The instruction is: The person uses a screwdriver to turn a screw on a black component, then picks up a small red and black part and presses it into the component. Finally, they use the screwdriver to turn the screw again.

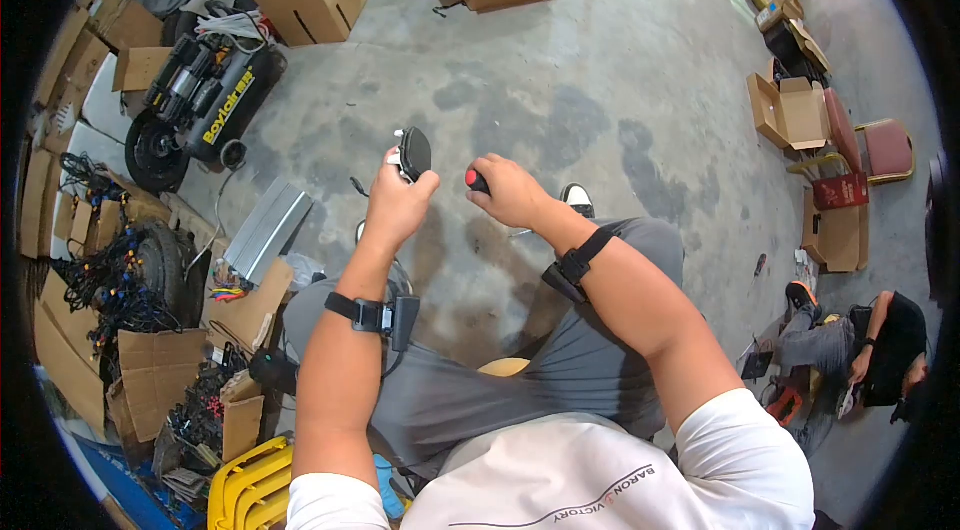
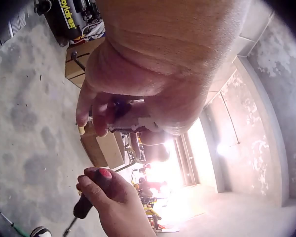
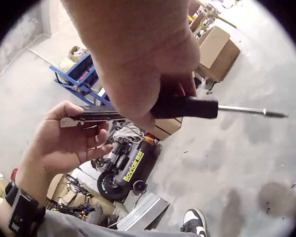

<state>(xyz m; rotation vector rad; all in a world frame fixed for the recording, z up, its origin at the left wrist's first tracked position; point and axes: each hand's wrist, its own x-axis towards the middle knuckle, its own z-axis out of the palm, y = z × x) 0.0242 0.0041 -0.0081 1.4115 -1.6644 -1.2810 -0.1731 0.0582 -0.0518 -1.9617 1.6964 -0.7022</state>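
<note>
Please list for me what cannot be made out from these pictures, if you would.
- Tip shape of the screwdriver: blurred and small in the right wrist view; cut off by the bottom edge in the left.
- Full underside of the dark part: mostly covered by the left hand in the left wrist view.
- Print on the red box: too small in the head view.

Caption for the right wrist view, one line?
Right hand grips a dark-handled screwdriver, shaft pointing away from the flat black part held in the left hand.
</note>
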